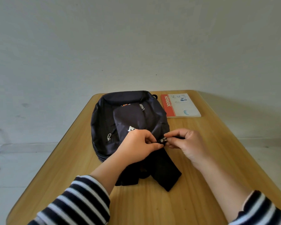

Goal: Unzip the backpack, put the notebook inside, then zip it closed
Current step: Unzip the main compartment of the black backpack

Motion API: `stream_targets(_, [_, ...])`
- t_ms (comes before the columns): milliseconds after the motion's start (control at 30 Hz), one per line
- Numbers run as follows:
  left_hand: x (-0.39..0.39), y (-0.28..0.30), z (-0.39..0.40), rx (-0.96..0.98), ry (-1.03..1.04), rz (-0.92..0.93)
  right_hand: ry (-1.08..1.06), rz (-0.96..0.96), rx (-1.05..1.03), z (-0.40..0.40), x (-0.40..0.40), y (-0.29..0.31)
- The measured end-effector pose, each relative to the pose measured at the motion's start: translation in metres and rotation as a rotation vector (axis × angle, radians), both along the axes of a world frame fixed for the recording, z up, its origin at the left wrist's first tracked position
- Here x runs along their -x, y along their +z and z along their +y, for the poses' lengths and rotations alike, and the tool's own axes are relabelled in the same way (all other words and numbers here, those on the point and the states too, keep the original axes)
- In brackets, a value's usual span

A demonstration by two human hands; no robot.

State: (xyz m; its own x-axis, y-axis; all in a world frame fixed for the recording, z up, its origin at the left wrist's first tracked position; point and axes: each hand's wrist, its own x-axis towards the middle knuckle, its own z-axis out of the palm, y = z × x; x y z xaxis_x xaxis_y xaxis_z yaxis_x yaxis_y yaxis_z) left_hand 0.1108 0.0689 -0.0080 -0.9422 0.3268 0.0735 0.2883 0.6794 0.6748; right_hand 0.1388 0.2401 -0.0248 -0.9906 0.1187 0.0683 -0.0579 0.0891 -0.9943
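Observation:
A dark navy backpack (123, 117) lies flat on the wooden table (209, 143), its straps trailing toward me. My left hand (137, 146) pinches the fabric at the pack's near right edge. My right hand (186, 143) grips the cord of the silver zipper pull (163, 140) just beside it, fingers closed. A second silver pull (109, 136) hangs on the pack's left side. The notebook (181, 105), pale with a red spine, lies closed on the table right of the backpack, at the far edge.
The table's far edge meets a plain white wall. White floor shows on both sides of the table. Bare wood lies between the backpack straps and my striped sleeves (81, 202).

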Motion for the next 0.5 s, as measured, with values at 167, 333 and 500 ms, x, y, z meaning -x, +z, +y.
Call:
stream_targets(167, [0.0, -0.009, -0.004, -0.167, 0.017, -0.077, -0.046, -0.049, 0.127, 0.003, 0.012, -0.004])
stream_targets(333, [-0.001, -0.012, -0.008, -0.271, -0.013, -0.161, -0.101, -0.085, 0.21, 0.006, 0.022, -0.007])
stream_targets(500, [0.004, -0.003, 0.001, -0.102, 0.004, -0.208, -0.064, -0.074, 0.199, 0.004, 0.026, -0.006])
